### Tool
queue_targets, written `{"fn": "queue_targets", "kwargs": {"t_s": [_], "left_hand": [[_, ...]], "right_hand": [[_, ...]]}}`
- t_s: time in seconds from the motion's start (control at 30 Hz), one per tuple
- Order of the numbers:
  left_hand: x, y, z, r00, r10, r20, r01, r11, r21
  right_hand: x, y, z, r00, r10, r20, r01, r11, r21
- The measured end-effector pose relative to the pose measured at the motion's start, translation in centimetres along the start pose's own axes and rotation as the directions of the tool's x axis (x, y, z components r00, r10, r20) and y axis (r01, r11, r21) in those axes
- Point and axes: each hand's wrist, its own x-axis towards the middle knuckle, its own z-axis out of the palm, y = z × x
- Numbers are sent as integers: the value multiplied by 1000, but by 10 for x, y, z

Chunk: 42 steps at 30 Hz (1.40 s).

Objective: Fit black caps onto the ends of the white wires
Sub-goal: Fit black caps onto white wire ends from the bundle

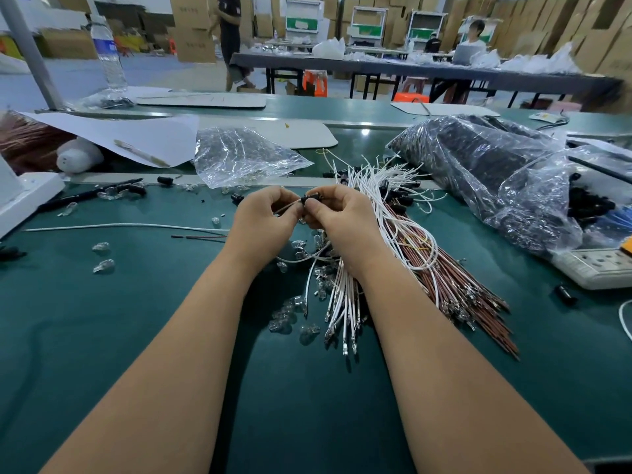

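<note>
Black cap [312,199] held above the green counter [136,302], long axis roughly level, left to right. Right hand [338,215] pinches the cap; left hand [261,220] pinches the white wire [286,207] entering it from the left. The wire bundle [386,213] crowds the right side; open counter lies left. The fingers hide the joint.
</note>
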Motion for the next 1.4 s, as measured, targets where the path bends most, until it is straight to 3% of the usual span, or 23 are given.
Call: {"fn": "queue_targets", "kwargs": {"t_s": [0.17,0.37,0.6,0.97,1.4], "left_hand": [[1,-5,-10,999,-37,7,37,999,11],[0,-4,-7,1000,-2,14,2,1000,24],[1,-6,-9,999,-8,-45,9,1000,23],[-4,-4,-7,998,64,-28,-62,996,69],[-3,3,-9,999,-39,-2,39,991,-129]], "right_hand": [[1,-2,-1,999,19,-34,-16,997,78],[-1,-4,3,1000,7,-3,-7,1000,11],[-1,-7,-2,994,34,-100,-20,990,143],[1,-3,-1,990,-51,-129,52,999,4],[3,0,-3,983,-86,-164,82,996,-28]]}}
